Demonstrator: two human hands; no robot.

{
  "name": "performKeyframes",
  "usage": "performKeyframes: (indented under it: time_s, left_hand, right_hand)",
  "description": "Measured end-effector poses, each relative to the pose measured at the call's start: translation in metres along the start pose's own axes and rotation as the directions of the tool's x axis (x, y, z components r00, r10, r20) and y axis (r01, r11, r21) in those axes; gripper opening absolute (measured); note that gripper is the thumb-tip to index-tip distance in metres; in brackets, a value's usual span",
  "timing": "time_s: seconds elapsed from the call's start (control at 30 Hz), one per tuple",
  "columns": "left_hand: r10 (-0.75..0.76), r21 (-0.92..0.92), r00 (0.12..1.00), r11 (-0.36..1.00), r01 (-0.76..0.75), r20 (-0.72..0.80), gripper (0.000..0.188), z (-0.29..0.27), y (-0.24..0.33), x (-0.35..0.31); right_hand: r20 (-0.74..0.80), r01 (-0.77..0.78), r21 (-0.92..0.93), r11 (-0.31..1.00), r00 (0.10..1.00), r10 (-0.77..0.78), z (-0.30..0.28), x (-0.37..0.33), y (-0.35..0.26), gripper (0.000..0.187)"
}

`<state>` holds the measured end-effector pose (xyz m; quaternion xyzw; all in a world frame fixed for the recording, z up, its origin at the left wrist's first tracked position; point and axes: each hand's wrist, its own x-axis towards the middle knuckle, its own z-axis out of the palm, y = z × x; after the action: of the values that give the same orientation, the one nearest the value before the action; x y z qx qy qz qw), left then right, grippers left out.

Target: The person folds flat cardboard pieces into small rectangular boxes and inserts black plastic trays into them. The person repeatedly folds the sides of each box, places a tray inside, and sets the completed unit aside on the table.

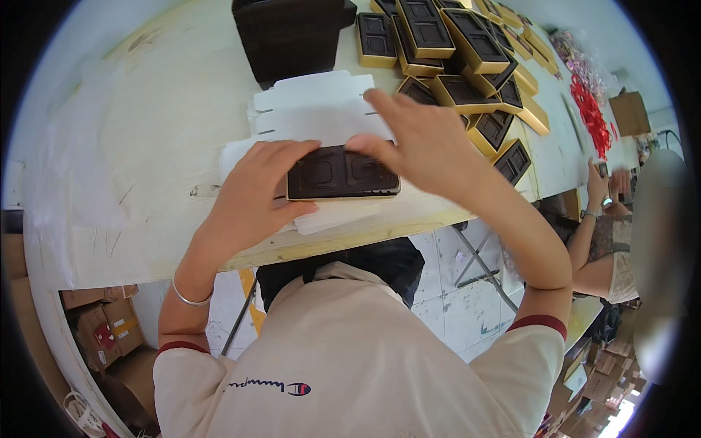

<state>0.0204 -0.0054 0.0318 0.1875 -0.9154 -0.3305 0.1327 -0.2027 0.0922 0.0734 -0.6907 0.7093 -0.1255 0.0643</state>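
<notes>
A small box with a dark two-compartment insert (321, 175) sits in front of me near the table's front edge, on white unfolded cardboard (314, 102). My left hand (252, 190) grips its left end, fingers along the far edge and thumb at the near side. Over its right end is my right hand (431, 146), thumb at the far right edge of the insert and forefinger stretched away to the upper left. The fingers of that hand are apart, and it is slightly blurred.
A large black box (288, 40) stands beyond the white cardboard. To the far right is a pile of gold boxes with dark inserts (475, 40). Red strips (590, 117) lie farther right, near another person's arm (590, 197). Cardboard cartons (109, 328) are below the table at left.
</notes>
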Motion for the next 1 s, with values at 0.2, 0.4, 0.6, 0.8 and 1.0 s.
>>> performKeyframes:
  time_s: [0.2, 0.4, 0.6, 0.8, 1.0]
  left_hand:
    - [0.042, 0.068, 0.999, 0.997, -0.044, 0.022, 0.077, 0.005, 0.007, 0.006]
    - [0.152, 0.109, 0.988, 0.982, -0.153, 0.019, 0.081, 0.026, 0.013, 0.015]
    - [0.178, 0.052, 0.984, 0.983, -0.178, 0.012, 0.084, 0.021, 0.007, 0.016]
    - [0.148, 0.108, 0.989, 0.983, -0.146, -0.011, 0.072, 0.024, -0.001, 0.017]
    - [0.144, 0.348, 0.983, 0.932, -0.097, -0.113, 0.064, 0.032, 0.003, 0.012]
  right_hand:
    - [-0.054, 0.402, 0.284, 0.87, 0.913, -0.404, 0.0, -0.029, 0.037, 0.048]
    - [-0.162, 0.561, 0.256, 0.787, 0.828, -0.537, 0.018, -0.015, 0.037, 0.046]
    - [-0.127, 0.7, 0.164, 0.695, 0.714, -0.688, 0.009, -0.014, 0.039, 0.04]
    - [0.032, 0.617, 0.173, 0.768, 0.776, -0.63, 0.014, -0.015, 0.039, 0.041]
    - [-0.151, 0.352, -0.23, 0.907, 0.908, -0.391, 0.035, -0.069, 0.002, 0.077]
